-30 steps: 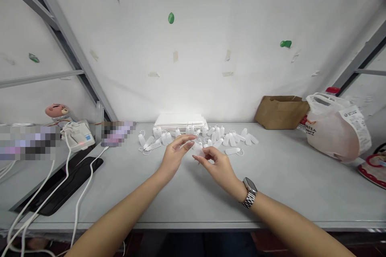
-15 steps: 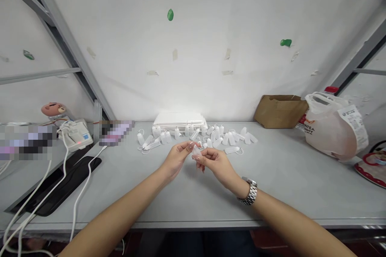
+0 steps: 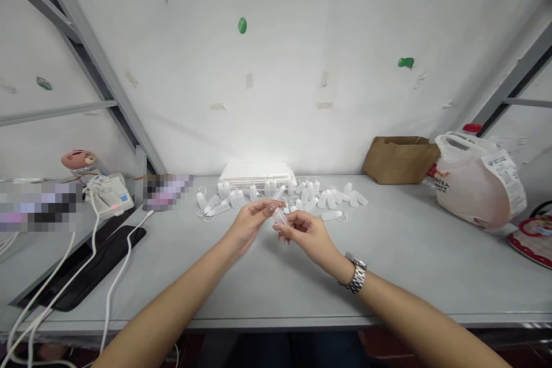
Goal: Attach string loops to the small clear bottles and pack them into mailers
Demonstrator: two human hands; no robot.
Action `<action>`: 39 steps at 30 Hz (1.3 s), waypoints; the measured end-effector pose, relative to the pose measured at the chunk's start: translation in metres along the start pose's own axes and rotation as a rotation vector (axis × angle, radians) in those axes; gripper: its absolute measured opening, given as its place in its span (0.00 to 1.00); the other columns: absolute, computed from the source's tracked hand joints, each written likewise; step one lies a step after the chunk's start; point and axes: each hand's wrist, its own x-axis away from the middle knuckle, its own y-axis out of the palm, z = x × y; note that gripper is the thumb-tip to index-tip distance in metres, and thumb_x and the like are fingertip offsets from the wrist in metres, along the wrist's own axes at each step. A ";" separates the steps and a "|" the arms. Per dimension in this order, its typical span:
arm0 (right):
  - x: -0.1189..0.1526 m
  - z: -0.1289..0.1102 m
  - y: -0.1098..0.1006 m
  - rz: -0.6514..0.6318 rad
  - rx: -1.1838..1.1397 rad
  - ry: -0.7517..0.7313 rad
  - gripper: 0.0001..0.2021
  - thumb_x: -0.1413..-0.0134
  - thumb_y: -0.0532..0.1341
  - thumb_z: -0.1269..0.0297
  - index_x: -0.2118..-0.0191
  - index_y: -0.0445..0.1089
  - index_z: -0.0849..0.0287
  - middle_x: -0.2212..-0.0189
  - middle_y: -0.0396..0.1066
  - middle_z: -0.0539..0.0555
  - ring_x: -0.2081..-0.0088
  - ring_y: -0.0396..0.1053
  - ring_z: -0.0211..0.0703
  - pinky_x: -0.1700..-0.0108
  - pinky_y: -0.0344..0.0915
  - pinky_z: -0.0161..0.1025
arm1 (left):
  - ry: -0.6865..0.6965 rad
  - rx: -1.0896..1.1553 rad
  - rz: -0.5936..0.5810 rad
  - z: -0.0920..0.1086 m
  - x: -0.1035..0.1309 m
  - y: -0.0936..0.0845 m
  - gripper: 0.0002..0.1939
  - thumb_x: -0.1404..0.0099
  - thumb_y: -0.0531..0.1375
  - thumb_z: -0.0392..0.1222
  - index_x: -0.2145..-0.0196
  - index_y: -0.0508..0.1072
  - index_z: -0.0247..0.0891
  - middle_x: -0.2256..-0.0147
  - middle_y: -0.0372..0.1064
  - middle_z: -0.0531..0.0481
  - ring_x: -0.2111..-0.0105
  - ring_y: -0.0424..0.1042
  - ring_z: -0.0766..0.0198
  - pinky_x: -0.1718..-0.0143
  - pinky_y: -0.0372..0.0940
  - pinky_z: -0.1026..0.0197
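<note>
A small translucent white piece (image 3: 280, 218) is held between both hands above the grey table. My left hand (image 3: 252, 222) pinches its upper end with thumb and fingers. My right hand (image 3: 304, 230), with a metal watch at the wrist, grips its lower right side. Just behind the hands lie several small translucent bottle-like pieces (image 3: 330, 198), some with thin loops. Behind them rests a stack of white sheets or flat boxes (image 3: 256, 171) against the wall.
The grey table (image 3: 414, 264) carries a brown paper bag (image 3: 400, 161) and a white plastic bag (image 3: 470, 190) at the right. At the left are a black tray-like object (image 3: 97, 270), white cables, a white power strip (image 3: 112, 192) and a blurred-out device (image 3: 166, 191).
The small piece has turned a little between my fingers and shows more of its side. Both hands have shifted slightly, and the camera view has moved a little.
</note>
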 end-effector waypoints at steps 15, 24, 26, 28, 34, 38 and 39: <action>-0.027 0.012 -0.036 0.157 0.139 -0.022 0.14 0.53 0.60 0.54 0.68 0.70 0.62 0.74 0.69 0.52 0.71 0.65 0.39 0.67 0.62 0.37 | 0.032 -1.122 0.178 -0.014 -0.016 -0.053 0.16 0.49 0.60 0.51 0.66 0.73 0.38 0.68 0.69 0.46 0.67 0.68 0.55 0.69 0.60 0.58; -0.027 0.019 -0.035 0.145 0.216 0.004 0.15 0.53 0.60 0.56 0.62 0.71 0.61 0.73 0.69 0.51 0.72 0.63 0.38 0.68 0.62 0.36 | 0.075 -1.225 0.109 -0.034 -0.020 -0.038 0.10 0.43 0.56 0.45 0.68 0.74 0.39 0.65 0.66 0.46 0.57 0.63 0.55 0.58 0.59 0.56; -0.027 0.020 -0.035 0.148 0.232 0.008 0.15 0.53 0.60 0.57 0.62 0.71 0.60 0.72 0.69 0.51 0.71 0.64 0.38 0.68 0.62 0.36 | 0.090 -1.205 0.087 -0.035 -0.021 -0.038 0.10 0.43 0.57 0.45 0.66 0.74 0.39 0.65 0.66 0.47 0.57 0.62 0.55 0.57 0.59 0.55; -0.028 0.021 -0.035 0.144 0.265 0.002 0.14 0.53 0.60 0.57 0.62 0.72 0.60 0.72 0.69 0.52 0.71 0.64 0.39 0.67 0.62 0.37 | 0.101 -1.186 0.073 -0.037 -0.021 -0.038 0.11 0.43 0.57 0.45 0.65 0.74 0.40 0.64 0.65 0.47 0.57 0.62 0.55 0.56 0.59 0.54; -0.027 0.026 -0.035 0.166 0.439 -0.043 0.15 0.52 0.60 0.57 0.60 0.71 0.60 0.68 0.68 0.54 0.69 0.65 0.41 0.65 0.63 0.40 | 0.166 -1.140 0.082 -0.042 -0.024 -0.039 0.08 0.43 0.58 0.43 0.67 0.75 0.39 0.64 0.65 0.47 0.58 0.62 0.56 0.54 0.58 0.54; -0.028 0.028 -0.036 0.171 0.522 -0.073 0.13 0.52 0.60 0.59 0.60 0.71 0.59 0.68 0.67 0.54 0.68 0.65 0.41 0.64 0.63 0.41 | 0.166 -1.079 0.109 -0.042 -0.026 -0.042 0.07 0.45 0.59 0.43 0.70 0.74 0.39 0.64 0.65 0.47 0.57 0.62 0.55 0.54 0.57 0.53; -0.028 0.028 -0.037 0.168 0.531 -0.077 0.13 0.52 0.60 0.60 0.60 0.71 0.59 0.68 0.67 0.54 0.68 0.65 0.42 0.63 0.63 0.41 | 0.157 -1.051 0.115 -0.040 -0.027 -0.042 0.07 0.45 0.59 0.43 0.70 0.73 0.38 0.64 0.65 0.47 0.57 0.62 0.55 0.54 0.58 0.53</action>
